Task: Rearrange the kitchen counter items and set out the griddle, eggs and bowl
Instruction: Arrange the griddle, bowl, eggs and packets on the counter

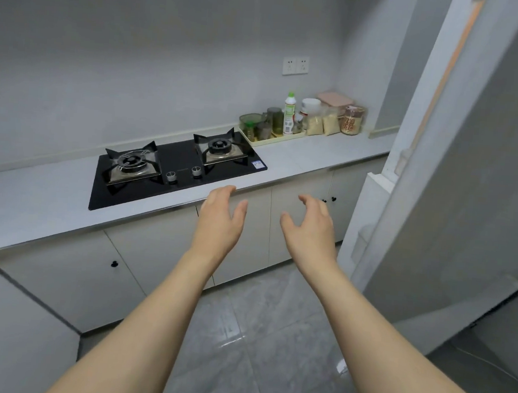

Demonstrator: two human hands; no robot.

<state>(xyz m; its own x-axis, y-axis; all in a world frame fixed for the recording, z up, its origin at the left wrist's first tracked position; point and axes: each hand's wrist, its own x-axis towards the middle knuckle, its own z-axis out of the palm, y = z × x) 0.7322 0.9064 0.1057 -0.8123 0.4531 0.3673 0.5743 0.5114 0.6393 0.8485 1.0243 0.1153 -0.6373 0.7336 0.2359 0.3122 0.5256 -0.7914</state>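
My left hand (222,215) and my right hand (310,223) are stretched out in front of me, below the counter's front edge, both with relaxed fingers and holding nothing. On the grey counter (301,156) sits a black two-burner gas hob (176,165). At the back right, a cream tray (271,137) holds green jars and a white bottle with a green cap (289,113). Beside it stand a white tub (310,107), a pink-lidded box (335,100), two bags of grain (322,123) and a patterned jar (352,120). No griddle, eggs or bowl show.
White cabinet doors (241,250) with black knobs run under the counter. A double wall socket (296,66) is above the jars. A white fridge side or door (469,182) stands close on the right. The floor is glossy grey tile (256,335).
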